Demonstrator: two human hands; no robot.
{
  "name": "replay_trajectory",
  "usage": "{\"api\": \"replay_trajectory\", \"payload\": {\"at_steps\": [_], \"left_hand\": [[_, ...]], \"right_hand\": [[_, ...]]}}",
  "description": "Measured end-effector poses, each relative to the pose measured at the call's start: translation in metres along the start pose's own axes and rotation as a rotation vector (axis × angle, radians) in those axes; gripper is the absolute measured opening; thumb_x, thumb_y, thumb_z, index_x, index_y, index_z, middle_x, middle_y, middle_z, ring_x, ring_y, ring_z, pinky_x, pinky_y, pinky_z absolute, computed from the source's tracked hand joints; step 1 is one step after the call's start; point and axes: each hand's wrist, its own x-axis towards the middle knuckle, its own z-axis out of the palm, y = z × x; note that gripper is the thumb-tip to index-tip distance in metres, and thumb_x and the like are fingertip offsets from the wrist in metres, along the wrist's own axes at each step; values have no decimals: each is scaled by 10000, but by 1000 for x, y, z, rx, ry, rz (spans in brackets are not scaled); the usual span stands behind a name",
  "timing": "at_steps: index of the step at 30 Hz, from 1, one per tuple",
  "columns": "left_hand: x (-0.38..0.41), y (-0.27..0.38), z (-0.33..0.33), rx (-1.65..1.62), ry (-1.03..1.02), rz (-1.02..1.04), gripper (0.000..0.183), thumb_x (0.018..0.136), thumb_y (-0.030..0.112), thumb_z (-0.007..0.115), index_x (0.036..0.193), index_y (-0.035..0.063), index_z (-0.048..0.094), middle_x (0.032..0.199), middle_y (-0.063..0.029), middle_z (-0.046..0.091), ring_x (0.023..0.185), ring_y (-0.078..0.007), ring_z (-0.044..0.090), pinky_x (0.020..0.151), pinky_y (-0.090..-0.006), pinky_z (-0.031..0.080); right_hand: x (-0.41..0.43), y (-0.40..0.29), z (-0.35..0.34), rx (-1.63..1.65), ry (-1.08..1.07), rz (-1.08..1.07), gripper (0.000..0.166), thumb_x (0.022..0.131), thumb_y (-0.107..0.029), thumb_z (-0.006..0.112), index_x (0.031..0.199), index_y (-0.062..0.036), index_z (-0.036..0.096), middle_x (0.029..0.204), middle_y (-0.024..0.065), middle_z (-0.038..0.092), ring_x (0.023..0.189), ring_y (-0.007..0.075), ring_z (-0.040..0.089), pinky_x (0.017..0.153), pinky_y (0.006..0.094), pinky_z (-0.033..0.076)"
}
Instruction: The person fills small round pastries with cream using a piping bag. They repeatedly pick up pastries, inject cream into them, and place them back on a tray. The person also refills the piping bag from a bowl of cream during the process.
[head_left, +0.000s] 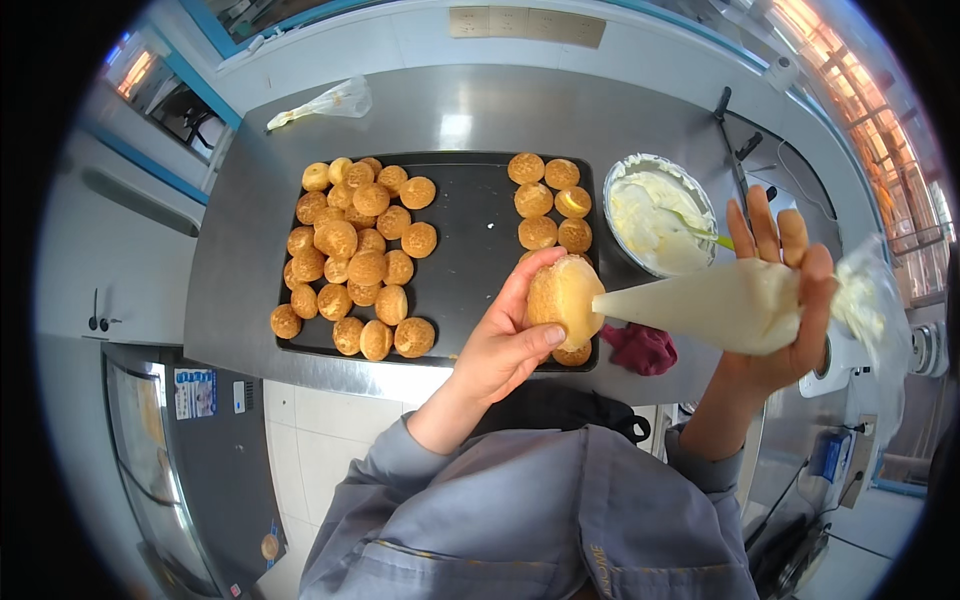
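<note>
A round baked cream puff is in my left hand, its smooth pale side turned to the right. My right hand grips a piping bag filled with pale cream, fingers partly spread; the bag's tip touches the puff's side. Below them lies a black baking tray with many puffs heaped on its left part and a double column of them along its right edge. To the tray's right, a metal bowl holds whipped cream with a green-handled spatula in it.
A crumpled maroon cloth lies by the tray's lower right corner. At the back left of the steel table is a used, nearly flat piping bag. A white appliance stands at the right, partly behind my right forearm.
</note>
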Motion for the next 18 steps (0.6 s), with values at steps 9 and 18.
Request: {"api": "replay_trajectory", "payload": {"at_steps": [9,18], "left_hand": [[0,-2,1,38,-81,47,747,665,-105,613,1296,103,270,1180,-87,422,1090,-208,453,916,-344,386],[0,-2,2,17,-102,54,764,659,-100,627,1300,103,263,1189,-88,424,1091,-204,457,899,-339,403]], "right_hand": [[22,-8,-53,120,-759,21,502,902,-464,50,605,-155,312,442,6,379,346,133,364,445,243,336],[23,-8,-53,170,-720,74,499,914,-441,80,589,-139,308,433,-5,327,340,113,325,398,218,290]]}}
